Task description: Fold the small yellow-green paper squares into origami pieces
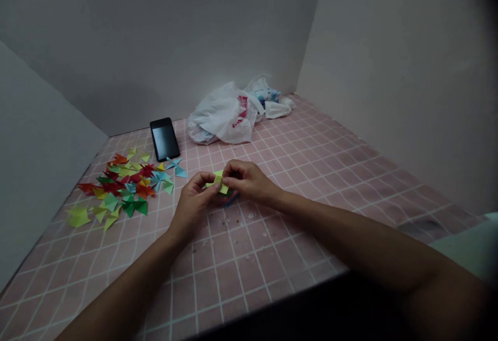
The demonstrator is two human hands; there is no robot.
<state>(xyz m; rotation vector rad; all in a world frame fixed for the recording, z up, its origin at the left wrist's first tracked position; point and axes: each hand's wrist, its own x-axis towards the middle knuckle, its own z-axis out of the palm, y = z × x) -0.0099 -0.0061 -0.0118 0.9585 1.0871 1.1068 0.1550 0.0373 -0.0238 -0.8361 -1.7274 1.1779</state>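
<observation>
Between my two hands is a small piece of yellow-green folded paper [218, 179]. My left hand [197, 191] pinches its left side between thumb and fingers. On the right side, the thumb and forefinger of my right hand [249, 181] grip the same paper. Just under the hands, something green and something blue [232, 199] show in part, mostly hidden by the fingers. To the left of my left hand lies a loose pile of folded paper pieces [134, 204] in red, orange, yellow, green and light blue.
A black phone [165, 139] lies behind the paper pile. White plastic bags [225, 115] with red print sit against the back wall. The table has a pink checked cover [249, 273], with walls at the back and both sides. A pale green surface [470, 245] shows at the right edge.
</observation>
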